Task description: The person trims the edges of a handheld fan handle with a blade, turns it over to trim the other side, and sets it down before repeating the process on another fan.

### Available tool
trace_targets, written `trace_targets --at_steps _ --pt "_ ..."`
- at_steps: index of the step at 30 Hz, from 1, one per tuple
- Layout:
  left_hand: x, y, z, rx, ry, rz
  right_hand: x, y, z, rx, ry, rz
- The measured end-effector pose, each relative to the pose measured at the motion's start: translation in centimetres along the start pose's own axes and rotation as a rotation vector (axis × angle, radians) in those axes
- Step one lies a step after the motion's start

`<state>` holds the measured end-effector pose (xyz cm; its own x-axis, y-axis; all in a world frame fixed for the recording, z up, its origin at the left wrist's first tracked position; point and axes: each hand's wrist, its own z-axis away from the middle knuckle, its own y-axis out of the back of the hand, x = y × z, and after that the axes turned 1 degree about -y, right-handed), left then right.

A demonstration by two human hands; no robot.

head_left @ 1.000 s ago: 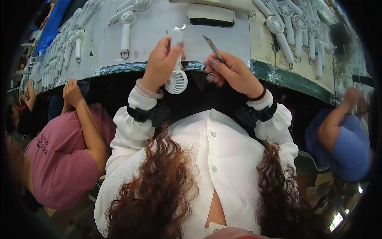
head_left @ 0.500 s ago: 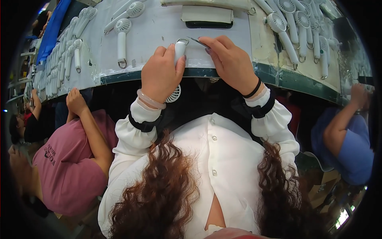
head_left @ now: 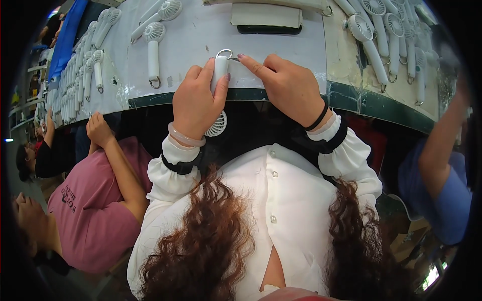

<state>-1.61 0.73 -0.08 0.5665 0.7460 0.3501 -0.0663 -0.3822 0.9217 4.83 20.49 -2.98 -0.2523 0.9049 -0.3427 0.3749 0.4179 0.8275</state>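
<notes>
In my left hand (head_left: 197,100), fingers closed round the handle, is a white handheld fan (head_left: 220,70). Its round grille hangs below that hand, over the table's front edge. From the handle's far end sticks up a metal ring (head_left: 224,50). My right hand (head_left: 292,89) pinches a thin pointed metal tool (head_left: 234,59), mostly hidden by the fingers. The tool's tip meets the base of the ring, though whether it goes inside is too small to tell.
More white fans lie in rows at the left (head_left: 80,75) and in a heap at the right (head_left: 396,40). One fan (head_left: 153,55) lies alone left of my hands. A dark flat object (head_left: 268,30) lies ahead. Co-workers sit at both sides along the table's green edge (head_left: 251,94).
My right hand has moved the tool left and slightly down, from beside the ring to the ring's base. The fan in my left hand has shifted slightly left.
</notes>
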Motion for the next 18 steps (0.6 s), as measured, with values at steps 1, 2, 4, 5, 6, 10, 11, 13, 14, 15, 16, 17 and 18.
trace_targets --at_steps 1,2,4,5,6,10,11,13,14,15,16,17,18 --pt "0.02 0.04 0.00 -0.005 0.002 0.001 -0.01 -0.01 0.01 -0.012 0.002 0.007" --pt "0.03 0.06 0.01 -0.005 0.002 0.001 0.01 -0.06 0.00 -0.013 0.002 0.007" --pt "0.04 0.09 0.01 -0.009 0.007 0.003 0.07 -0.21 -0.05 0.006 0.017 0.002" --pt "0.03 0.10 0.03 -0.010 0.010 0.003 0.07 -0.27 -0.06 0.015 0.025 -0.002" --pt "0.02 0.11 0.03 -0.010 0.011 0.004 0.05 -0.24 -0.08 0.014 0.026 -0.002" --pt "0.02 0.12 0.00 -0.012 0.012 0.009 -0.03 -0.01 -0.13 -0.015 0.022 0.003" --pt "0.02 0.10 0.01 -0.011 0.009 0.006 0.01 -0.07 -0.13 -0.011 0.026 0.000" --pt "0.00 0.07 0.00 -0.008 0.004 0.001 0.10 -0.17 -0.14 -0.004 0.032 -0.006" --pt "-0.01 0.08 -0.03 -0.008 0.004 0.002 0.15 -0.16 -0.15 -0.005 0.033 -0.006" --pt "-0.05 0.10 -0.03 -0.008 -0.004 0.002 0.17 -0.13 -0.17 -0.012 0.039 0.001" --pt "-0.09 0.12 -0.05 -0.009 -0.012 0.002 0.20 -0.09 -0.19 -0.019 0.045 0.007" --pt "-0.12 0.12 -0.07 -0.010 -0.020 0.002 0.25 -0.05 -0.21 -0.026 0.051 0.014" --pt "-0.13 0.09 -0.08 -0.010 -0.019 0.003 0.31 -0.01 -0.23 -0.027 0.052 0.014"
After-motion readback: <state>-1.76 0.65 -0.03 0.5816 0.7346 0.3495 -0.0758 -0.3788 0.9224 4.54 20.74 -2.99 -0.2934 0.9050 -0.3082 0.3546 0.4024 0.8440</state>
